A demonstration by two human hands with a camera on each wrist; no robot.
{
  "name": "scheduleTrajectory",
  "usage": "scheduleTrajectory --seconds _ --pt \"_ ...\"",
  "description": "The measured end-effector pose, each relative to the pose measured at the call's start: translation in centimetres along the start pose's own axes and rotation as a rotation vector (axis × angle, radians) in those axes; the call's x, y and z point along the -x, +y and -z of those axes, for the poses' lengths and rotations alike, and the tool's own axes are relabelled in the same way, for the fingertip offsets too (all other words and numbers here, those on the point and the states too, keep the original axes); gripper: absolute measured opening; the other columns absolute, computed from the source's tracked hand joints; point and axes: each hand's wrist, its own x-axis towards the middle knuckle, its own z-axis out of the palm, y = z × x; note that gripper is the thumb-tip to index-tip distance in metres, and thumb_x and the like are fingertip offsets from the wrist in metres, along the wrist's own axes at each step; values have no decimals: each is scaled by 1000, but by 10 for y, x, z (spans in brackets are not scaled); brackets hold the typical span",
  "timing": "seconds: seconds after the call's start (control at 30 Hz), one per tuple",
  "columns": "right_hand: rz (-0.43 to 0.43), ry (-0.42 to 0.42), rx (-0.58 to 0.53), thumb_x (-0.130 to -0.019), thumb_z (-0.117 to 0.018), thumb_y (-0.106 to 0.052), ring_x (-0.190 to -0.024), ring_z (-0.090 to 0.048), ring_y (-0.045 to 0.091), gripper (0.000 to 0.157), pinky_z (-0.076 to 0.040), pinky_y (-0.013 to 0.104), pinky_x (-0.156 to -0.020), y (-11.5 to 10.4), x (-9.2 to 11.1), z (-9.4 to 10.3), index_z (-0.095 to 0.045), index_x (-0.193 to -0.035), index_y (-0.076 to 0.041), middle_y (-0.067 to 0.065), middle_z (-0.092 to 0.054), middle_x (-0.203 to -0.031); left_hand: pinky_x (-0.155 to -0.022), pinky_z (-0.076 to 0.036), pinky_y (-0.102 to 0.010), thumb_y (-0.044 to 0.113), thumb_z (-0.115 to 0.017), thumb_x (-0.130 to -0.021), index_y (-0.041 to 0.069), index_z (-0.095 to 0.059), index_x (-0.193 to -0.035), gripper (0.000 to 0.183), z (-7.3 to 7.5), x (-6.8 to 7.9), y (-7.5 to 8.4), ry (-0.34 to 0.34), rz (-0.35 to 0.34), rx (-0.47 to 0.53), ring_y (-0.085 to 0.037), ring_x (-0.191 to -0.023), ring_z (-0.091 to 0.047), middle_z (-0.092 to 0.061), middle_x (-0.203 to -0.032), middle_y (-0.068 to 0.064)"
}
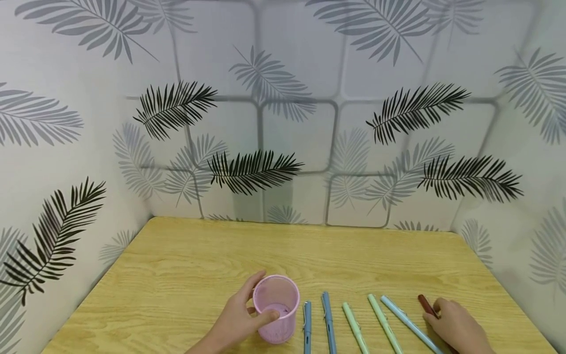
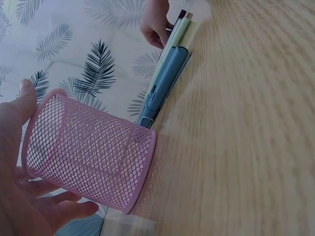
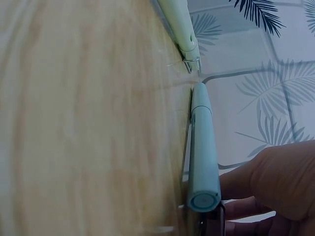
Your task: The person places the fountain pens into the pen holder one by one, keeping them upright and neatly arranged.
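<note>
My left hand (image 1: pixel 236 317) holds a pink mesh pen holder (image 1: pixel 283 330), with the thumb over its near rim and the fingers round its left side. It stands upright on the table, with no pens seen inside. At the far right of the row, my right hand (image 1: pixel 460 327) pinches a dark red pen (image 1: pixel 426 306) lying on the table; its lower part is hidden under the hand. A light blue pen (image 3: pixel 203 152) lies just left of that hand. Two green pens (image 1: pixel 383 319) and two blue pens (image 1: pixel 328 319) lie between the hands.
The wood-grain table (image 1: pixel 199 265) is bounded by a leaf-patterned backdrop (image 1: pixel 296 137) behind and on both sides. The pens lie side by side, roughly pointing away from me, with narrow gaps between them. The nearest blue pen (image 1: pixel 307 324) lies close to the holder's right side.
</note>
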Motion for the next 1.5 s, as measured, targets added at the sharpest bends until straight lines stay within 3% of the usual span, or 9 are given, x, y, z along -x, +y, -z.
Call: scheduleTrajectory --seconds 0.23,0.6,1.1,1.27,1.5 --pt "12 10 -12 -87 -63 -16 -56 -43 16 18 -34 29 -50 -2 2 -2 -56 -78 -2 1 -49 -63 -79 -53 -40 25 -77 -78 8 -37 -140 75 -1 0 2 -11 10 -13 -40 -113 -50 -48 -131 -18" --pt "-14 -13 -25 -86 -61 -16 -57 -45 16 17 -37 30 -51 -4 5 1 -55 -80 -2 0 -52 -65 -77 -53 -29 32 -78 -75 12 -36 -141 80 -1 1 2 -23 42 -12 -34 -112 -51 -48 -131 -13" --pt "11 77 -109 -89 -59 -14 -51 -45 16 18 -38 30 -44 -20 11 9 -57 -91 3 2 -54 -65 -78 -52 -28 30 -81 -72 20 -37 -140 82 -3 4 3 -16 86 53 -33 -115 -48 -46 -133 -11" --pt "25 104 -127 -89 -60 -16 -58 -52 17 21 -43 32 -47 -28 13 15 -58 -94 5 7 -61 -76 -81 -53 -33 31 -80 -73 20 -37 -140 81 -4 3 4 -14 82 51 -34 -116 -47 -44 -135 -12" --pt "83 203 -91 -88 -62 -18 -67 -58 21 26 -48 36 -51 -36 18 21 -59 -101 4 10 -61 -85 -82 -52 -32 33 -79 -73 21 -37 -140 80 -3 2 4 -9 90 30 -35 -116 -47 -45 -134 -12"
